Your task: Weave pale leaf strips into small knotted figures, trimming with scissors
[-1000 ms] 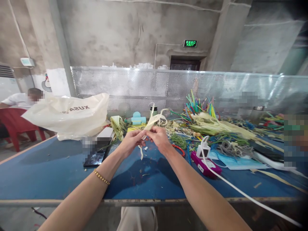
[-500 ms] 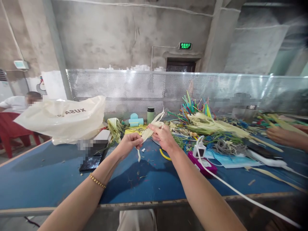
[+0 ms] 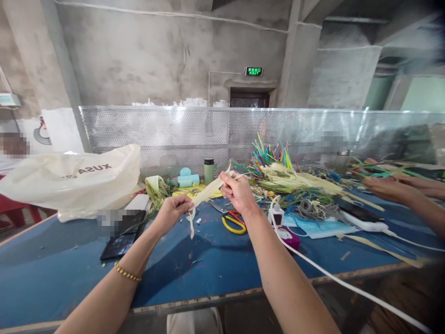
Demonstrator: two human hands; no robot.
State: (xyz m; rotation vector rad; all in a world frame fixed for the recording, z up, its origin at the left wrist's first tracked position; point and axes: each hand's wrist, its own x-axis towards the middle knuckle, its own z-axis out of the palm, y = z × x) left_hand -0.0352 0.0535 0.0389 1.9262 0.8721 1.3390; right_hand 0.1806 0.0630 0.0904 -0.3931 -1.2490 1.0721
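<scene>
A pale cream strip of dried husk (image 3: pixel 206 193) is stretched between my two hands above the blue table (image 3: pixel 62 260). My left hand (image 3: pixel 174 209) pinches its lower end, from which a short tail hangs down. My right hand (image 3: pixel 237 190) is closed on its upper end, held higher and to the right. Yellow-handled scissors (image 3: pixel 233 221) lie on the table just below my right hand.
A cream plastic bag (image 3: pixel 74 178) and a black phone (image 3: pixel 118 241) lie at left. A heap of husks and coloured strips (image 3: pixel 295 178) fills the back right. A white cable (image 3: pixel 330 273) runs from a charger on a purple box. Another person's hands (image 3: pixel 389 188) work at far right.
My hands have drawn apart: the right went up and to the right, pulling the strip taut and straight. The view turned right, bringing the scissors and another person's hands into sight.
</scene>
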